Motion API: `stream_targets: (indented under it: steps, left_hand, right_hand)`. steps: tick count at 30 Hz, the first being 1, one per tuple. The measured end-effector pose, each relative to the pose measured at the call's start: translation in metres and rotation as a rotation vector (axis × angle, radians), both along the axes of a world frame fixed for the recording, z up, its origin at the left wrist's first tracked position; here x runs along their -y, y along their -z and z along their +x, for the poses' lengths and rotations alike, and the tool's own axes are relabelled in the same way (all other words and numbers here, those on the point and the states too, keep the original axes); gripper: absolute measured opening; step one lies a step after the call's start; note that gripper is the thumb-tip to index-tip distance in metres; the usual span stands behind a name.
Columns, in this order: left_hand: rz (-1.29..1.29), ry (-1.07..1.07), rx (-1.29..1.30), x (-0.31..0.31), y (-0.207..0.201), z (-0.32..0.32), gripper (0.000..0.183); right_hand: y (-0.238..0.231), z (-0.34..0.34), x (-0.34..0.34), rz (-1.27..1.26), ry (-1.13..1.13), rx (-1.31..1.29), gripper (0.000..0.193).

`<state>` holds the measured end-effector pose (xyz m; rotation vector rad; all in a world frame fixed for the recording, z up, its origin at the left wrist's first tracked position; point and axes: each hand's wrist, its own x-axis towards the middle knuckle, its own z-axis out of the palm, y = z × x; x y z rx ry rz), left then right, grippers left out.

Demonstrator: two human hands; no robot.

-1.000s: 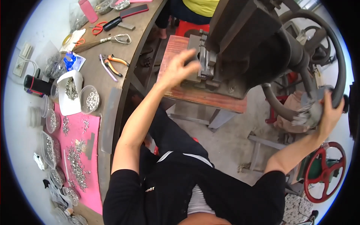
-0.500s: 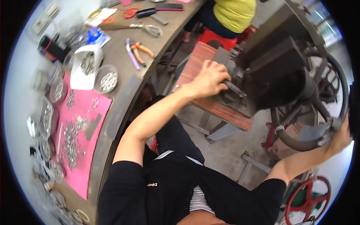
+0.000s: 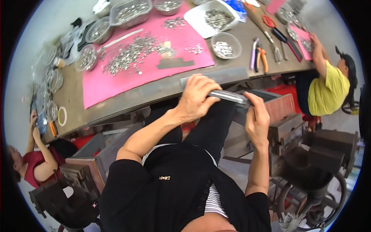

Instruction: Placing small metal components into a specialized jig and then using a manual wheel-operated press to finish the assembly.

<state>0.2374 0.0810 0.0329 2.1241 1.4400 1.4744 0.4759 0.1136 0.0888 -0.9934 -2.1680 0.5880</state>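
Observation:
A flat grey metal bar (image 3: 228, 96) is held between my hands above my lap, just off the near edge of the workbench (image 3: 150, 97). My left hand (image 3: 196, 97) grips its left end, thumb below and fingers on top. Closed on the right end is my right hand (image 3: 256, 118), its fingertips at the corner. Beyond them lies a pink sheet (image 3: 127, 87) with many small silvery metal pieces (image 3: 133, 52) scattered over it. A dark grey flat piece (image 3: 174, 63) rests near the sheet's front edge.
Plastic tubs (image 3: 226, 45) and a white scoop-shaped tray (image 3: 197, 21) hold small metal parts. Pliers (image 3: 262, 58), a brush (image 3: 277, 54) and red-handled scissors (image 3: 269, 21) lie rightward. Dark presses (image 3: 317, 162) flank me. Co-workers sit at right (image 3: 328, 87) and left (image 3: 40, 166).
My view has turned from the press to the bench. The left hand has come away from the press with the metal bar; my right hand has left the far right and now grips it too.

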Motion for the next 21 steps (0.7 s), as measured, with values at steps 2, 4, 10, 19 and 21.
stream_targets:
  steps: [2, 4, 10, 19, 21]
  left_hand:
    - [-0.047, -0.123, 0.003, 0.026, 0.008, -0.036, 0.029]
    - [-0.110, -0.230, -0.036, 0.047, 0.015, -0.063, 0.032]
    - [-0.225, -0.408, -0.143, 0.075, 0.032, -0.132, 0.026]
    - [-0.139, -0.507, -0.273, 0.064, 0.033, -0.131, 0.031]
    - [-0.045, -0.514, -0.280, 0.061, 0.039, -0.133, 0.033]
  right_hand:
    - [0.014, -0.041, -0.009, 0.001, -0.142, 0.026, 0.046]
    - [0.030, -0.076, -0.011, -0.029, -0.220, 0.007, 0.045]
    - [0.074, -0.159, -0.013, 0.095, -0.292, -0.017, 0.049]
    - [0.099, -0.195, -0.021, 0.247, -0.230, -0.052, 0.069]
    - [0.100, -0.197, -0.021, 0.245, -0.223, -0.047, 0.069]
